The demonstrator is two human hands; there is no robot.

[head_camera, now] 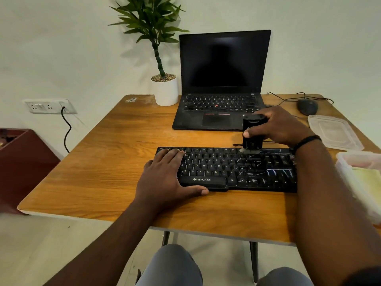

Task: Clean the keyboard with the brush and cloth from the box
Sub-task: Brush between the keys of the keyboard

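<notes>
Steadying the black full-size plastic keyboard (226, 170) on the wooden surface (115, 153), the left hand (165, 176) lies spread and flat over the left keys, thumb hooked along the front edge near the printed brand mark; judged purpose: to stop the board sliding under brush strokes. Right hand (278, 126): fingers and thumb curled round the black upright block-handled brush (252, 133), held vertical with its pale bristles touching the top key row right of centre, so the tips can reach between keys. White streaks and specks show on the keyboard's right half, which likely marks the zone needing work. Clear plastic box (358, 176): at the right edge of the surface, just beside the keyboard's right end, open, with a pale yellow folded cloth (369, 182) lying inside, unused, kept within reach for the wiping step. Clear plastic lid (334, 131): set flat behind the box, apart from it, out of the working path. Black open laptop (222, 83), screen dark, stands behind the keyboard; white pot with green plant (165, 87) to its left; dark corded mouse (307, 106) at the far right. Stage judged: brushing underway, cloth wipe not yet begun.
</notes>
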